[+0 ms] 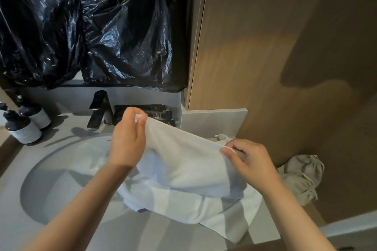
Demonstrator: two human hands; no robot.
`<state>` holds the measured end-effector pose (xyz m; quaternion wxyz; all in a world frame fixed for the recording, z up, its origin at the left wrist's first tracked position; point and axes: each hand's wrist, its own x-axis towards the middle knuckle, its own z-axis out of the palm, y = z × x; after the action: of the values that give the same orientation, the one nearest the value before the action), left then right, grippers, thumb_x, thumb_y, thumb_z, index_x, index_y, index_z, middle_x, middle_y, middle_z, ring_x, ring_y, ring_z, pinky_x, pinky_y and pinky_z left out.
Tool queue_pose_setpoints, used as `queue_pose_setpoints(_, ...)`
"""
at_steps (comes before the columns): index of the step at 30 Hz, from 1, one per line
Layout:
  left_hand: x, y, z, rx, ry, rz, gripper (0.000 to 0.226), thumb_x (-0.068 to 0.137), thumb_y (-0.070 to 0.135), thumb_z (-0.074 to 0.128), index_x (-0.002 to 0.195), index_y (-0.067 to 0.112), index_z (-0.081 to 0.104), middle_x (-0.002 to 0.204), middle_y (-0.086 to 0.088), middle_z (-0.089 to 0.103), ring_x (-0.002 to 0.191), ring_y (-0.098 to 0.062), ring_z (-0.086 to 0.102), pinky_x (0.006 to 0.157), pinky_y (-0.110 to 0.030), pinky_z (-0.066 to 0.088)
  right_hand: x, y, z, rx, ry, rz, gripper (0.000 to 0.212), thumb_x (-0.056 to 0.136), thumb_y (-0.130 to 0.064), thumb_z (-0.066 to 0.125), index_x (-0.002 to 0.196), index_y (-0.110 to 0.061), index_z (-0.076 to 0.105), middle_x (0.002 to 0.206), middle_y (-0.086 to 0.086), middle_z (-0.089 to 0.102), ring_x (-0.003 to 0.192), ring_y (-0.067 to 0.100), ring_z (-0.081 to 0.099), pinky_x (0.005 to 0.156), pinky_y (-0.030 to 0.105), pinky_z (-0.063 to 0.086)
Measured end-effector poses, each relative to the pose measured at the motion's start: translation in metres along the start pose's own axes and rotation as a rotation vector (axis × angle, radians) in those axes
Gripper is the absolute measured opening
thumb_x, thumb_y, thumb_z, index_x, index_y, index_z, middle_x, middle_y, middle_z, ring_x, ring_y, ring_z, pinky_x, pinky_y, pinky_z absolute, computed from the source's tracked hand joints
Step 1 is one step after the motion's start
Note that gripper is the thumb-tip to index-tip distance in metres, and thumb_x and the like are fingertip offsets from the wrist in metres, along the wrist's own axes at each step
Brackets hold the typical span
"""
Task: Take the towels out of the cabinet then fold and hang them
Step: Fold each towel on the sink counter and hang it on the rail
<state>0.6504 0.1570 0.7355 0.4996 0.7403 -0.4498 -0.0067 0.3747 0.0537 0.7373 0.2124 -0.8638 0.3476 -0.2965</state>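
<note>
Grey vanity counter (142,234), round basin (61,169) — white towel (183,161) heaped across. Top edge pinched at one corner by left hand (127,144), at the other by right hand (251,163).

Before me a round grey basin (51,169) sinks into a grey countertop (61,128), with a black faucet (100,108) at its back. Crinkled black plastic sheeting (102,26) hangs above. To my right rises a wood-grain panel (265,47), with warm light and a soft shadow across it. Two dark pump bottles (24,126) stand far left.
</note>
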Motion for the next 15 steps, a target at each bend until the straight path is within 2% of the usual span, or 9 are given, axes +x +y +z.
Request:
queue_pose_setpoints(2, 0.003, 0.004, 0.003, -0.002, 0.013, 0.001, 0.011, 0.101, 0.020, 0.039, 0.093, 0.024, 0.045, 0.055, 0.002, 0.046, 0.053, -0.012, 0.047, 0.049, -0.028, 0.033, 0.006, -0.006, -0.008, -0.083, 0.093, -0.083, 0.023, 0.096, -0.032, 0.057, 0.076, -0.021, 0.063, 0.069, -0.010, 0.061, 0.064, 0.012, 0.058, 0.059, 0.036, 0.049)
queue_pose_setpoints(4, 0.008, 0.011, 0.004, -0.006, 0.036, 0.006, 0.010, 0.101, 0.020, 0.039, 0.094, 0.023, 0.045, 0.058, 0.000, 0.047, 0.055, -0.011, 0.047, 0.050, -0.021, 0.032, 0.019, -0.015, -0.017, -0.114, 0.169, -0.133, 0.021, 0.095, -0.027, 0.057, 0.078, -0.017, 0.064, 0.070, -0.007, 0.061, 0.062, 0.012, 0.057, 0.055, 0.030, 0.046)
queue_pose_setpoints(6, 0.019, 0.020, 0.000, 0.001, 0.065, 0.023, 0.009, 0.101, 0.021, 0.038, 0.095, 0.023, 0.045, 0.063, 0.006, 0.047, 0.058, -0.007, 0.047, 0.052, -0.017, 0.028, 0.035, -0.024, -0.029, -0.144, 0.228, -0.167, 0.019, 0.095, -0.022, 0.058, 0.078, -0.015, 0.065, 0.071, -0.004, 0.062, 0.063, 0.013, 0.057, 0.057, 0.026, 0.044)
queue_pose_setpoints(8, 0.033, 0.031, -0.005, 0.009, 0.104, 0.053, 0.009, 0.101, 0.021, 0.038, 0.097, 0.020, 0.046, 0.065, 0.012, 0.045, 0.059, -0.006, 0.044, 0.052, -0.023, 0.026, 0.054, -0.035, -0.043, -0.178, 0.285, -0.212, 0.018, 0.095, -0.018, 0.060, 0.079, -0.012, 0.066, 0.072, -0.001, 0.063, 0.066, 0.014, 0.058, 0.061, 0.022, 0.044)
queue_pose_setpoints(11, 0.060, 0.052, -0.015, 0.015, 0.173, 0.104, 0.015, 0.101, 0.021, 0.038, 0.105, 0.012, 0.050, 0.068, 0.011, 0.047, 0.061, -0.017, 0.043, 0.055, -0.034, 0.025, 0.084, -0.057, -0.071, -0.209, 0.405, -0.290, 0.017, 0.095, -0.018, 0.061, 0.083, -0.009, 0.069, 0.076, 0.003, 0.067, 0.069, 0.012, 0.059, 0.067, 0.004, 0.037)
queue_pose_setpoints(15, 0.090, 0.080, -0.026, -0.064, 0.223, 0.175, 0.014, 0.103, 0.021, 0.038, 0.106, 0.012, 0.049, 0.076, 0.005, 0.053, 0.060, -0.009, 0.045, 0.051, -0.029, 0.027, 0.120, -0.086, -0.108, -0.231, 0.474, -0.318, 0.021, 0.096, -0.024, 0.061, 0.088, -0.010, 0.073, 0.080, 0.002, 0.069, 0.074, 0.011, 0.061, 0.065, 0.011, 0.039)
